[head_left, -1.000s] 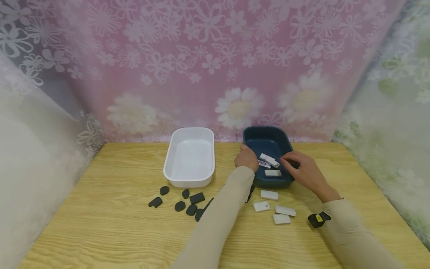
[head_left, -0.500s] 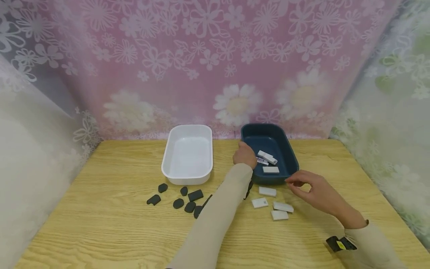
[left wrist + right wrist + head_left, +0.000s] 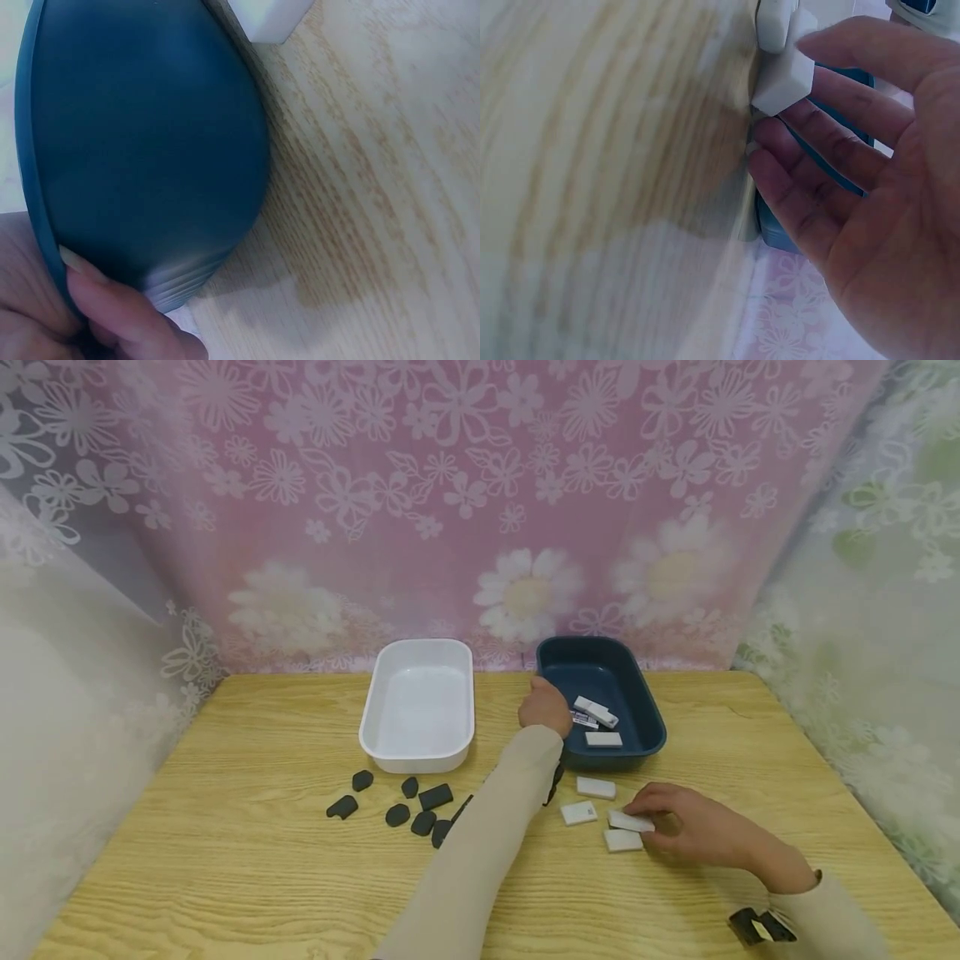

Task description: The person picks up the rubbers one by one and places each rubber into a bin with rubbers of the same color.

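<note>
My left hand (image 3: 545,707) grips the left rim of the dark blue tub (image 3: 651,702), its thumb pressed to the outer wall in the left wrist view. Inside the tub lie several small white blocks (image 3: 603,740), one pair overlapping and one with purple print showing. In front of the tub, my right hand (image 3: 693,825) pinches a flat white block (image 3: 628,821) between thumb and fingers; that block leans over the edge of another white block (image 3: 623,841). The right wrist view shows the thumb at one side of the white block (image 3: 786,86) and the fingers at the other.
Two more white blocks (image 3: 578,813) lie on the table left of the right hand. A white tub (image 3: 367,735) stands further left, with several dark rounded and rectangular pieces (image 3: 436,797) before it. My left forearm crosses the table beside them. A floral curtain (image 3: 517,527) hangs behind.
My right hand has left the dark blue tub, come back toward me, and closed on a white block on the table. The left hand stays on the rim.
</note>
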`<state>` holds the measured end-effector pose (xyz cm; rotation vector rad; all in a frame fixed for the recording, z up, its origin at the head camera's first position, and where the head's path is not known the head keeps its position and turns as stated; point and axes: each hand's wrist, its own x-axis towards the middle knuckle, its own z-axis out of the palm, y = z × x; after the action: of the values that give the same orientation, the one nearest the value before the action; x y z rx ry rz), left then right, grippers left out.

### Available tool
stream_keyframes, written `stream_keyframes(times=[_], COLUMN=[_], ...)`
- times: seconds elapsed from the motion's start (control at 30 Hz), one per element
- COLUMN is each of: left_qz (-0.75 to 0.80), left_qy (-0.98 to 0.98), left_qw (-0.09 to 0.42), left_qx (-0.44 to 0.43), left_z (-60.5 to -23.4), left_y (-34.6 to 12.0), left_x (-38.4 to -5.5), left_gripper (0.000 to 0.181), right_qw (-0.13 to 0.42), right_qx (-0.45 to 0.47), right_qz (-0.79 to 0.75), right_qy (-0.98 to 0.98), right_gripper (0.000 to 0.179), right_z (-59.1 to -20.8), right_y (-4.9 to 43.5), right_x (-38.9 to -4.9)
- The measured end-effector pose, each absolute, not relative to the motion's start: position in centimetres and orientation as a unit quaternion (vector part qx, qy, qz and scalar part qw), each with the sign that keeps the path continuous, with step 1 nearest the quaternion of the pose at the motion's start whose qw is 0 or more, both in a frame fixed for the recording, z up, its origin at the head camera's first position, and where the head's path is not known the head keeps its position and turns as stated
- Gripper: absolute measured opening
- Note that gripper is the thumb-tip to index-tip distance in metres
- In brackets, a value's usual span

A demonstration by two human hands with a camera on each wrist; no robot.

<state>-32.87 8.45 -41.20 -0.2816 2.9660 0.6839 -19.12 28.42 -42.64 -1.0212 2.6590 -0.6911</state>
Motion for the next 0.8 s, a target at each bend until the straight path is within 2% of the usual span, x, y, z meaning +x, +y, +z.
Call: stream_keyframes(times=[0.6,0.8], left_qz=[0.225,0.227], left_qy=[0.969,0.968], left_qw=[0.048,0.049], left_qx=[-0.094,-0.098], left_z=[-40.89,-40.91], left_y=[8.31,8.34], left_x=[-32.71,-32.71], left_gripper=[0.038,0.038], right_qw=[0.096,0.096], right_qx=[-0.352,-0.323], right_qz=[-0.279,-0.313], right_qy=[0.888,0.888], right_gripper=[0.028,0.027], right_z=[-43.24,-43.28], right_y=[28.67,29.14], right_x=[-19.23,-19.34])
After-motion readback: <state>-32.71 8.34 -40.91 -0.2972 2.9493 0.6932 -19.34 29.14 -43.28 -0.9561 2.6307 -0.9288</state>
